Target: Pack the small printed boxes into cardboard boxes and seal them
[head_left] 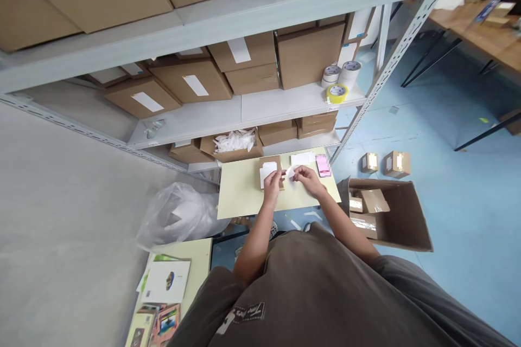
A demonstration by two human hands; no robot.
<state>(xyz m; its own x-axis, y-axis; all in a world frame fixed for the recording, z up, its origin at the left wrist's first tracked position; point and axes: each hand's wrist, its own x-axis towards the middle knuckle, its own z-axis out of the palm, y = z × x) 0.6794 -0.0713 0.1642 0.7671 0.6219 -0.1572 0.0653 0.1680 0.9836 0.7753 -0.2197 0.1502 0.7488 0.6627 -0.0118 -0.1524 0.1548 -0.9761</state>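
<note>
My left hand (272, 184) and my right hand (305, 180) meet above a pale yellow table (240, 195), both pinching a small white paper piece (290, 172) between their fingertips. Just beyond my left hand, a small kraft box (270, 169) lies open with white cards (267, 172) inside. Past my right hand lie a white sheet stack (303, 159) and a pink packet (323, 166), neither touched. My hands partly hide the box's near edge.
Metal shelving with cardboard boxes and tape rolls (337, 80) rises past the table's far edge. An open cardboard carton (386, 214) sits on the blue floor to the right. A plastic bag (177, 216) lies left. A second table (195, 255) holds booklets.
</note>
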